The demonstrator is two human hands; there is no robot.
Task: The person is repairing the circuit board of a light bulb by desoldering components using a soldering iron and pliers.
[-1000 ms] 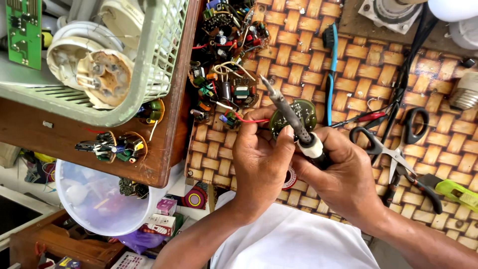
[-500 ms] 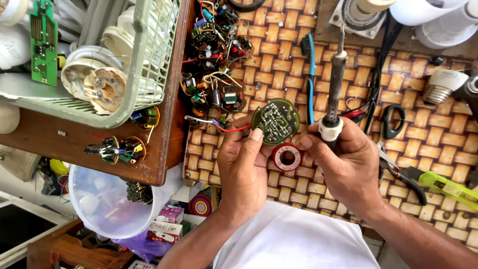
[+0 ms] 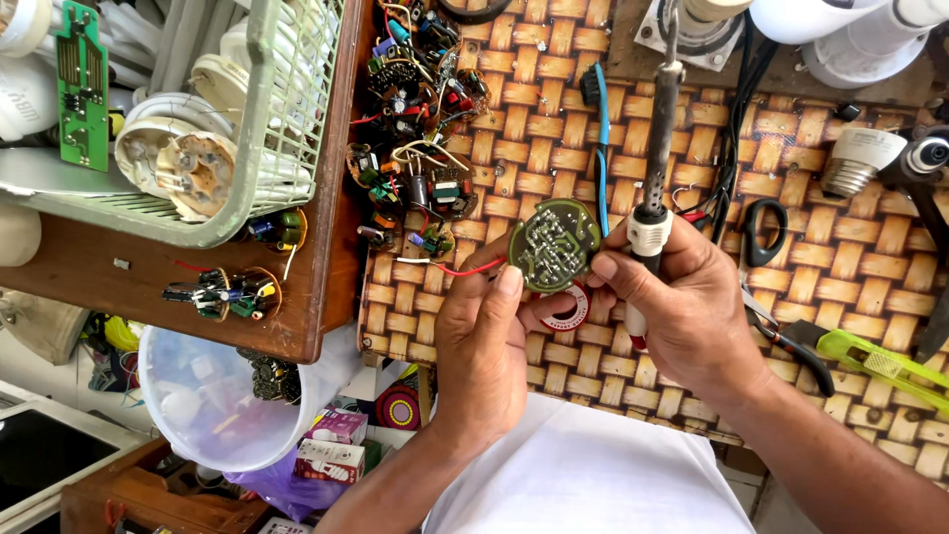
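Between both hands, round circuit board [image 3: 554,244] pinched by left hand [image 3: 484,346]; right hand [image 3: 692,316] grips soldering iron [image 3: 654,188].

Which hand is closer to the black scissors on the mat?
Right. The right hand, holding the soldering iron, sits just beside the black scissors. The left hand is farther off, holding the round circuit board.

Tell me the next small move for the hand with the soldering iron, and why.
Probably tip the soldering iron back down toward the round circuit board. The right hand holds the iron upright, its tip pointing away from the board, while the left hand holds the board up, solder side showing, red and white wires trailing off its left edge.
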